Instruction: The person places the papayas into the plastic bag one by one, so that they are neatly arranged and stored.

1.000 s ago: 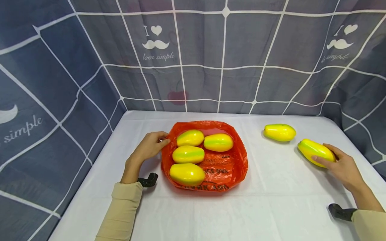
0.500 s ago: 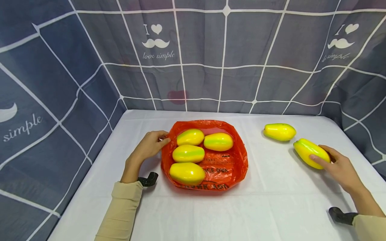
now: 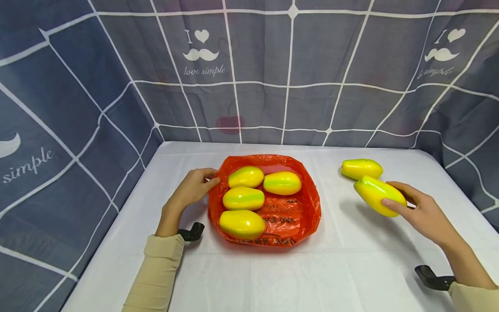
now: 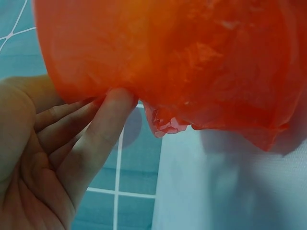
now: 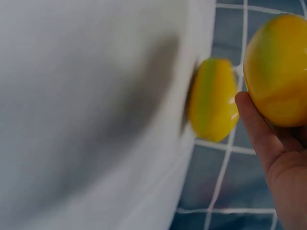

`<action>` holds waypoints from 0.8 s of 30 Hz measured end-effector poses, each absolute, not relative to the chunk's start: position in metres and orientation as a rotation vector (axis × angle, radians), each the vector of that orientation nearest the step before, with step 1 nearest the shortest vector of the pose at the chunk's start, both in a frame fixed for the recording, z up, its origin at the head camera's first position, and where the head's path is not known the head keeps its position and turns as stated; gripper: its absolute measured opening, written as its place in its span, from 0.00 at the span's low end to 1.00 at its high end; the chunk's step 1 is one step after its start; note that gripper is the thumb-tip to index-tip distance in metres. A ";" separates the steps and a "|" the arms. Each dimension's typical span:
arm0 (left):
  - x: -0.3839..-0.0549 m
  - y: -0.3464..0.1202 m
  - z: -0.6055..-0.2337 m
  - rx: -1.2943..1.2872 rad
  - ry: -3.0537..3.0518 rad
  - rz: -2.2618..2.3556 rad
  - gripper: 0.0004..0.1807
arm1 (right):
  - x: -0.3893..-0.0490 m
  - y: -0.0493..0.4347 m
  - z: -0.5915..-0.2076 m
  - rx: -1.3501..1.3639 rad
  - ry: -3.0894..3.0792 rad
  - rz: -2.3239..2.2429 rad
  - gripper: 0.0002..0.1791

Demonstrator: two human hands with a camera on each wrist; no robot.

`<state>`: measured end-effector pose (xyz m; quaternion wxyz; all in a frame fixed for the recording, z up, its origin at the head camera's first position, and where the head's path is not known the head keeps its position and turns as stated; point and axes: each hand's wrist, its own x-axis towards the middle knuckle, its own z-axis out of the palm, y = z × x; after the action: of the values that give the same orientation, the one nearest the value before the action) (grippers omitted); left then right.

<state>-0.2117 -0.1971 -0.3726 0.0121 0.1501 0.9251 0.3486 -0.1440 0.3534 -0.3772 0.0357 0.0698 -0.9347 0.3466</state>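
Note:
A red plastic bag, its mouth spread wide, sits mid-table with several yellow-green papayas inside. At the bag's left rim my left hand pinches the plastic between thumb and fingers; the left wrist view shows the thumb against the red film. My right hand grips another papaya by its thicker end, raised off the cloth with a shadow below. Behind it lies one more papaya on the table, which also shows beside the held papaya in the right wrist view.
A white cloth covers the table. Grey-blue checked curtains hang behind it and at both sides. Black wrist-worn devices jut out near each cuff.
My right hand has lifted the papaya off the table and moved it left, toward the bag. The left hand and the bag have stayed in place.

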 end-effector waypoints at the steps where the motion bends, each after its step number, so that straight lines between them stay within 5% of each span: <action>1: -0.212 -0.197 -0.373 0.470 2.885 1.087 0.17 | -0.143 0.349 -0.374 0.247 -2.860 1.054 0.33; 24: -0.212 -0.198 -0.374 0.478 2.890 1.076 0.17 | -0.128 0.239 -0.347 0.643 -2.692 1.230 0.24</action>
<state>-0.2124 -0.1979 -0.3737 0.0105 0.1533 0.9260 0.3449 -0.1279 0.2386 -0.3466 0.0562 0.2120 -0.8874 0.4055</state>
